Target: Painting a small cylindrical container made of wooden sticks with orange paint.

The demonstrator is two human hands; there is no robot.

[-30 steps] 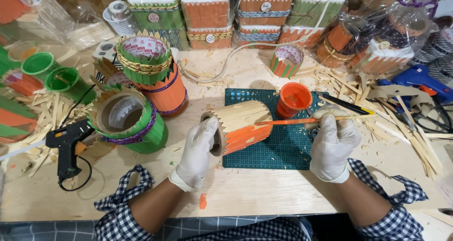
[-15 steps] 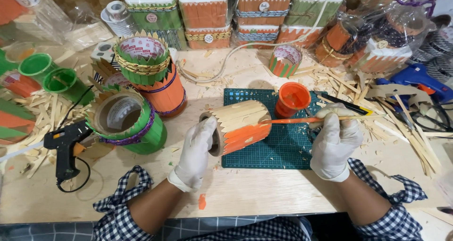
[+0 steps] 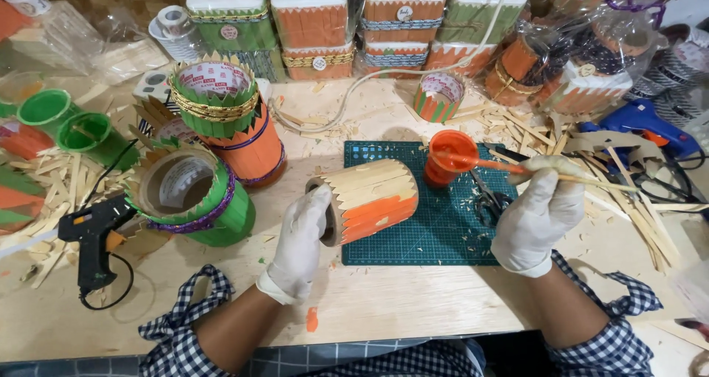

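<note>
From my remote view, my left hand [image 3: 301, 240] grips the half-painted stick cylinder [image 3: 369, 200] on the cutting mat [image 3: 428, 233]; my right hand [image 3: 539, 214] pinches a brush [image 3: 509, 167] dipped in the orange paint cup [image 3: 449, 155]. A nudge could tip it, and drips could spot bare sticks.

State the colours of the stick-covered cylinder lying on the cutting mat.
Bare pale wood above, orange paint along the lower side of the cylinder; the head view shows it best.

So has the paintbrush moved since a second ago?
Yes. The paintbrush has swung away from the stick-covered cylinder. Its tip now dips into the orange paint cup on the green cutting mat, held by the right hand.
</note>
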